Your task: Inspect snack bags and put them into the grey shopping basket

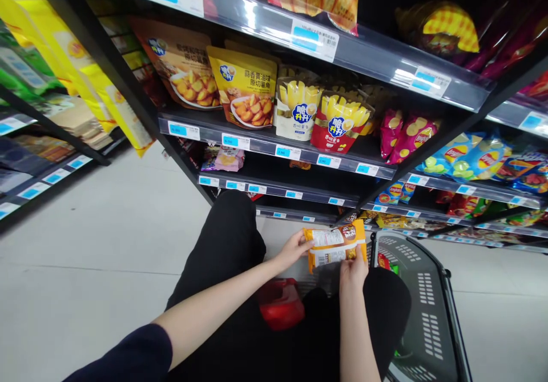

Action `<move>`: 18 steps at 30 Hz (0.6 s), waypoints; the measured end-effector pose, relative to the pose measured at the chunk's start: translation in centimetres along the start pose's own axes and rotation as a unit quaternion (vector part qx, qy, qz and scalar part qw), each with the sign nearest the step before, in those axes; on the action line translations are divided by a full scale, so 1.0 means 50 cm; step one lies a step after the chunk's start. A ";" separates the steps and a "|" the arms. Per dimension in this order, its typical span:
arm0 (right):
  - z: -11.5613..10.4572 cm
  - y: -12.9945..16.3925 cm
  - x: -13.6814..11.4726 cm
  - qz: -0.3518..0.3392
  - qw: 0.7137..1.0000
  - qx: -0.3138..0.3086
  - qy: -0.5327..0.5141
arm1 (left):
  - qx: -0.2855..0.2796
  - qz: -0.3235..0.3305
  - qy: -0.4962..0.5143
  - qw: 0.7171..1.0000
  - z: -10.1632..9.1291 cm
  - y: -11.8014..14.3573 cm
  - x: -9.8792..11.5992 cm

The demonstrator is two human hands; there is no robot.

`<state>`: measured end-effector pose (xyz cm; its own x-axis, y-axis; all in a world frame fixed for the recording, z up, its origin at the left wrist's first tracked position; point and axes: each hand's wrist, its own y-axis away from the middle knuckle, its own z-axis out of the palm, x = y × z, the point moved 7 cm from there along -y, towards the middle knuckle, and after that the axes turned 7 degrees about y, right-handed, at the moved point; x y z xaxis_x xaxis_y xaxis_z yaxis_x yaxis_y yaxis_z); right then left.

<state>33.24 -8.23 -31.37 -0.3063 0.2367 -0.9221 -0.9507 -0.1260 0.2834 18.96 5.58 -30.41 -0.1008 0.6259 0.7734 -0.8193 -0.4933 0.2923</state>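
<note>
Both hands are gripping one thing — an orange snack packet [336, 246] held flat between them, low in front of the person's knees. The left hand [293, 250] is closing on the packet's left end, fingers wrapped around the edge; the right hand [353, 269] is pinching the lower right edge from underneath, thumb on top. Neither hand is open, and the packet is hanging clear of everything else, touching only the fingers.

Working down from the biggest things: the dark shelves [274, 142] are filling the upper view, their rails lined with blue price tags. On them, bags of potato wedges [246, 88] are standing upright beside tubs of fries [340, 122], with pink and blue bags of crisps further right. Below and right of the hands, a grey shopping basket [423, 308] is sitting on the pale floor, just beside the person's right knee. A red thing [280, 302] is showing between the knees — what it is cannot be told.

To handle the packet well, it looks wise to be keeping the hold on the sealed edges rather than squeezing the middle, since the contents probably crush easily, and to be keeping the printed face turned up toward the eyes.
</note>
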 end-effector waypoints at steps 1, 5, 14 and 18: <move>0.002 0.001 -0.002 0.005 1.000 -0.008 0.002 | 0.026 0.012 -0.028 0.999 -0.005 -0.002 -0.002; 0.014 -0.003 -0.019 0.031 0.998 -0.042 0.018 | 0.125 0.056 -0.080 0.987 -0.043 -0.021 0.012; 0.093 0.043 -0.030 -0.015 0.951 -0.255 0.171 | 0.246 0.162 -0.209 0.932 -0.138 -0.029 0.142; 0.108 0.069 -0.016 -0.048 0.958 -0.239 0.151 | 0.268 0.174 -0.231 0.919 -0.154 -0.026 0.160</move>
<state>29.95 -3.65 -28.22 -0.1213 -0.0118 -0.9925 -0.8200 -0.5622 0.1070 14.87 15.86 -28.90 0.0468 0.1114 0.9927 -0.3752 -0.9190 0.1208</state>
